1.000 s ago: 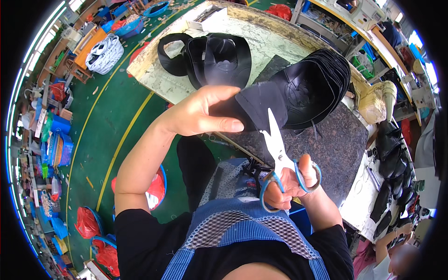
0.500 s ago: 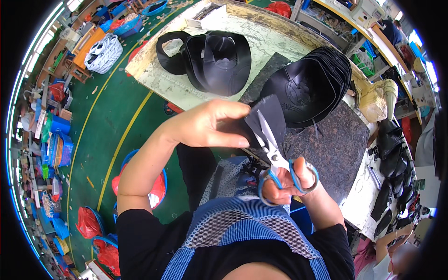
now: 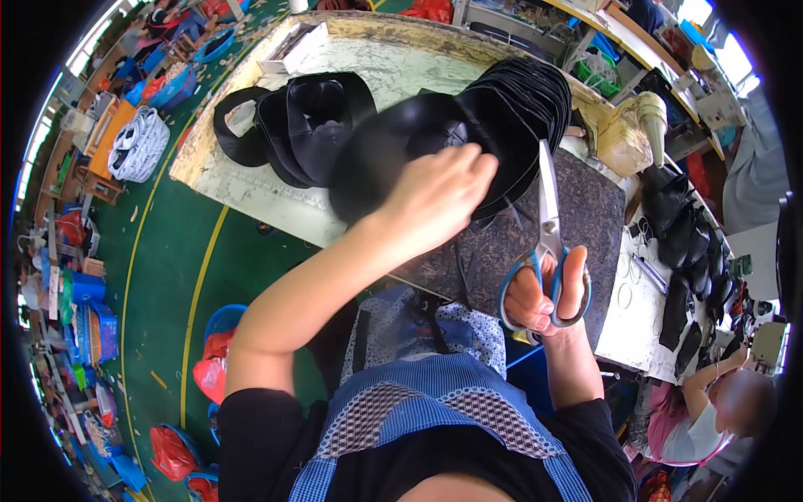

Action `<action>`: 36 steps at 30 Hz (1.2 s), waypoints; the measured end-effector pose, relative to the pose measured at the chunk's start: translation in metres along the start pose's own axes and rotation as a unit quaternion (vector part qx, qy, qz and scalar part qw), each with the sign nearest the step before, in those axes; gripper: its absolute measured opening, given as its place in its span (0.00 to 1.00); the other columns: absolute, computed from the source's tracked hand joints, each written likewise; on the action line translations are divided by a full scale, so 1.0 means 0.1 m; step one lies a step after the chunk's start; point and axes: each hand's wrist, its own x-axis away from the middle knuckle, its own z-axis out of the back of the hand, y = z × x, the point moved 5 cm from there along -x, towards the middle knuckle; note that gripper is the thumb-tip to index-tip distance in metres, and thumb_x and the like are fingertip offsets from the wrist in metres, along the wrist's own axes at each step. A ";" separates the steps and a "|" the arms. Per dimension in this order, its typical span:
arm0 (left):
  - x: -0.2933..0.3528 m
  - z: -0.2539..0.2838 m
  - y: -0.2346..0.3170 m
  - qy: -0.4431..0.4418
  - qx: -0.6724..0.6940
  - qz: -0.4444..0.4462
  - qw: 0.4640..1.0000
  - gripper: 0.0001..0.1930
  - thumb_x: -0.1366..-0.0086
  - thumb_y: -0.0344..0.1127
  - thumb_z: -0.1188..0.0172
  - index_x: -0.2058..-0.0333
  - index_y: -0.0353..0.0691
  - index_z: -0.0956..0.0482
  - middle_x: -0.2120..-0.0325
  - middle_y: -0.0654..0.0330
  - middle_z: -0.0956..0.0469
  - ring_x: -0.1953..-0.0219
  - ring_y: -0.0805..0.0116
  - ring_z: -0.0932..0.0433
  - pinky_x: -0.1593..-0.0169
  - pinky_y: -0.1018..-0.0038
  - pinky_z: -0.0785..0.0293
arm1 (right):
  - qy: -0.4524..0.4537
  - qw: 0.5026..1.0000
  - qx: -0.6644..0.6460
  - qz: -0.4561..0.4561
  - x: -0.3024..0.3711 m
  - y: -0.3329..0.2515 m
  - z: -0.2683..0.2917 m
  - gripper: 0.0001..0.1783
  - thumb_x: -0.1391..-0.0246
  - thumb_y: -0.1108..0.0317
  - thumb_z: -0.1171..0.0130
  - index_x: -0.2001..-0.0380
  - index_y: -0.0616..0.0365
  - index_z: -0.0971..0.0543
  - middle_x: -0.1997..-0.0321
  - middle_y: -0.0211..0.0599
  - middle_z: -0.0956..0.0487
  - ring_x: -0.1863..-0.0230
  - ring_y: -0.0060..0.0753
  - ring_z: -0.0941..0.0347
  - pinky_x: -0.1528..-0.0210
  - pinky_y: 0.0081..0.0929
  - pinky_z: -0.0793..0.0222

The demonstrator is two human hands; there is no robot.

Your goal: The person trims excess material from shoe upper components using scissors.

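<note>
Hands apart. Left hand (image 3: pixel 443 188) clamped on black piece (image 3: pixel 372 159), blurred, just left of black stack (image 3: pixel 535 100) on worktop (image 3: pixel 401 60). Right hand (image 3: pixel 535 297) clamped on blue-handled scissors (image 3: pixel 549 226), fingers through loops, blades together, tip by stack's right edge. More black pieces (image 3: pixel 314 151) farther left of stack.
</note>
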 end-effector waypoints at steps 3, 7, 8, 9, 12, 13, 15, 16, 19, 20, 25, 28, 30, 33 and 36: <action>-0.38 -0.60 -0.06 0.074 0.020 0.022 0.997 0.10 0.42 0.34 0.44 0.62 0.39 0.30 0.71 0.53 0.27 0.71 0.55 0.23 0.69 0.64 0.25 | 0.029 0.999 0.004 0.026 -0.01 -0.05 -0.06 0.39 0.47 0.26 0.63 0.89 0.52 0.37 0.94 0.18 0.41 0.93 0.14 0.44 0.90 0.12 0.51; -0.41 -0.81 -0.10 0.170 0.085 0.015 0.982 0.22 0.40 0.52 0.44 0.60 0.37 0.26 0.73 0.50 0.26 0.72 0.51 0.23 0.68 0.60 0.26 | 0.038 0.996 -0.012 0.085 0.25 -0.12 0.13 0.39 0.44 0.32 0.58 0.85 0.61 0.35 0.90 0.25 0.40 0.92 0.19 0.43 0.89 0.16 0.48; -0.38 -0.70 -0.10 0.166 0.147 0.005 0.975 0.25 0.41 0.57 0.44 0.61 0.37 0.25 0.72 0.50 0.24 0.70 0.50 0.23 0.67 0.59 0.26 | 0.044 0.994 -0.002 0.098 0.32 -0.14 0.21 0.39 0.44 0.32 0.58 0.85 0.61 0.35 0.90 0.26 0.39 0.92 0.20 0.43 0.89 0.16 0.48; -0.29 -0.57 -0.16 0.163 0.167 0.002 0.972 0.23 0.42 0.54 0.41 0.61 0.38 0.24 0.71 0.52 0.23 0.68 0.52 0.22 0.64 0.62 0.27 | 0.051 0.992 0.008 0.111 0.37 -0.16 0.29 0.38 0.43 0.32 0.58 0.85 0.61 0.35 0.90 0.26 0.39 0.92 0.21 0.43 0.89 0.17 0.47; -0.04 0.16 -0.68 0.277 0.001 0.053 0.959 0.21 0.50 0.47 0.33 0.63 0.39 0.25 0.70 0.55 0.24 0.63 0.54 0.25 0.58 0.65 0.31 | 0.097 0.986 0.005 0.137 0.51 -0.24 0.42 0.38 0.43 0.33 0.59 0.86 0.61 0.35 0.90 0.27 0.38 0.91 0.23 0.41 0.89 0.18 0.46; 0.07 0.41 -0.97 0.311 -0.079 0.142 0.936 0.21 0.53 0.44 0.30 0.64 0.40 0.25 0.69 0.56 0.24 0.62 0.54 0.26 0.56 0.65 0.32 | 0.104 0.984 0.002 0.146 0.52 -0.26 0.44 0.39 0.42 0.33 0.59 0.86 0.61 0.34 0.91 0.27 0.38 0.91 0.23 0.41 0.89 0.18 0.46; 0.52 0.65 -1.81 0.370 -0.188 0.276 0.867 0.18 0.54 0.39 0.30 0.66 0.40 0.26 0.69 0.56 0.25 0.62 0.53 0.27 0.56 0.62 0.33 | 0.074 0.988 0.003 0.136 0.42 -0.25 0.35 0.38 0.42 0.32 0.60 0.86 0.59 0.35 0.90 0.26 0.39 0.91 0.22 0.41 0.89 0.18 0.46; 0.72 0.68 -2.16 0.286 -0.209 0.321 0.878 0.18 0.53 0.39 0.31 0.67 0.39 0.27 0.69 0.54 0.24 0.63 0.54 0.26 0.56 0.63 0.32 | 0.054 0.991 0.006 0.125 0.33 -0.22 0.26 0.38 0.42 0.32 0.60 0.87 0.58 0.35 0.90 0.26 0.39 0.91 0.21 0.42 0.89 0.17 0.46; 0.82 0.64 -2.41 0.173 -0.119 0.406 0.889 0.16 0.50 0.38 0.33 0.70 0.38 0.30 0.69 0.54 0.24 0.65 0.58 0.25 0.57 0.68 0.31 | 0.002 0.994 0.048 0.099 0.07 -0.10 0.16 0.37 0.43 0.31 0.60 0.86 0.56 0.35 0.90 0.26 0.37 0.91 0.20 0.40 0.89 0.16 0.47; 0.86 0.62 -2.40 0.141 -0.012 0.446 0.884 0.15 0.47 0.37 0.34 0.72 0.37 0.31 0.69 0.54 0.23 0.66 0.61 0.24 0.57 0.71 0.31 | -0.008 0.994 0.078 0.082 -0.01 -0.06 0.08 0.37 0.43 0.31 0.60 0.86 0.57 0.35 0.90 0.25 0.37 0.91 0.19 0.40 0.89 0.15 0.47; 1.04 0.76 -1.50 0.239 0.524 0.322 0.752 0.10 0.43 0.32 0.38 0.73 0.41 0.32 0.70 0.63 0.23 0.64 0.74 0.24 0.56 0.78 0.32 | -0.019 0.988 0.152 0.019 -0.22 0.21 -0.16 0.38 0.44 0.30 0.59 0.83 0.58 0.32 0.90 0.20 0.40 0.91 0.14 0.44 0.87 0.12 0.50; 1.21 0.68 -1.06 0.218 0.627 0.272 0.696 0.12 0.43 0.33 0.37 0.68 0.42 0.34 0.68 0.64 0.28 0.64 0.74 0.30 0.55 0.77 0.35 | -0.072 0.984 0.161 -0.040 -0.37 0.44 -0.13 0.38 0.44 0.31 0.58 0.76 0.61 0.28 0.87 0.21 0.39 0.88 0.15 0.43 0.85 0.14 0.48; 1.39 0.53 -1.02 0.180 0.779 0.126 0.588 0.20 0.41 0.31 0.39 0.50 0.38 0.32 0.56 0.63 0.28 0.54 0.76 0.30 0.50 0.76 0.35 | -0.112 0.981 0.145 -0.063 -0.44 0.55 -0.26 0.39 0.45 0.31 0.56 0.71 0.65 0.26 0.84 0.25 0.36 0.85 0.18 0.39 0.83 0.17 0.45; 1.31 0.60 -0.68 0.192 0.702 0.272 0.629 0.21 0.39 0.28 0.41 0.47 0.36 0.33 0.52 0.61 0.28 0.50 0.74 0.31 0.46 0.76 0.36 | -0.207 0.965 0.080 -0.139 -0.43 0.68 -0.43 0.44 0.45 0.28 0.63 0.63 0.66 0.27 0.74 0.31 0.31 0.73 0.21 0.34 0.70 0.20 0.39; 1.37 0.62 -0.65 0.170 0.696 0.272 0.642 0.20 0.39 0.26 0.43 0.47 0.34 0.32 0.51 0.60 0.27 0.49 0.74 0.30 0.46 0.76 0.35 | -0.234 0.948 0.048 -0.209 -0.38 0.80 -0.52 0.47 0.46 0.26 0.68 0.58 0.67 0.28 0.72 0.33 0.30 0.70 0.24 0.34 0.64 0.21 0.39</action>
